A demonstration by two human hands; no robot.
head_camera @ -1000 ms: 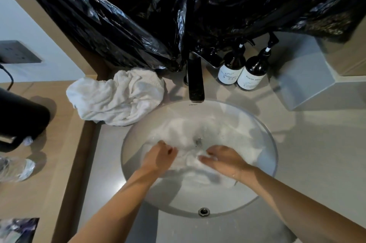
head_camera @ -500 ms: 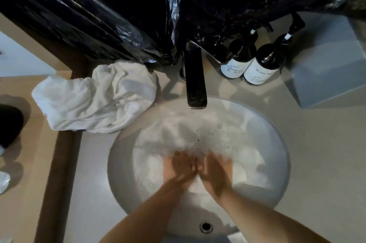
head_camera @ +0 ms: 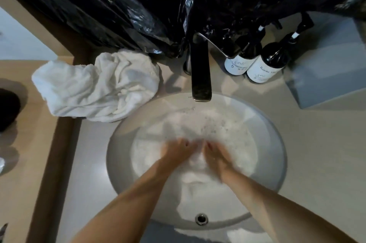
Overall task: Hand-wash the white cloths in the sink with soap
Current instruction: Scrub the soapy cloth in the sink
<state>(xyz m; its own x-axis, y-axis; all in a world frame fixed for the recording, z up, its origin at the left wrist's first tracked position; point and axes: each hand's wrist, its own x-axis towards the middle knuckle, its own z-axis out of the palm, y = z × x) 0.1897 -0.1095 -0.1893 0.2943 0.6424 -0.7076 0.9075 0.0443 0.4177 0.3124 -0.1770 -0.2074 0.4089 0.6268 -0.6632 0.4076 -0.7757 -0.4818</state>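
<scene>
A white cloth lies soaked in foamy water inside the round white sink. Both of my hands are down in the basin, side by side at its middle and blurred by motion. My left hand and my right hand each grip a bunch of the wet cloth, fingertips curled toward each other. Suds float beyond my fingers, below the dark faucet. A second white cloth sits crumpled and dry on the counter, left of the faucet.
Two dark pump bottles stand right of the faucet, beside a grey box. Black plastic sheeting hangs over the back wall. A black object sits at the far left on the wooden counter.
My hands came together from apart and now bunch the cloth between them at the basin's middle. More foam covers the water. The view has tilted closer over the sink.
</scene>
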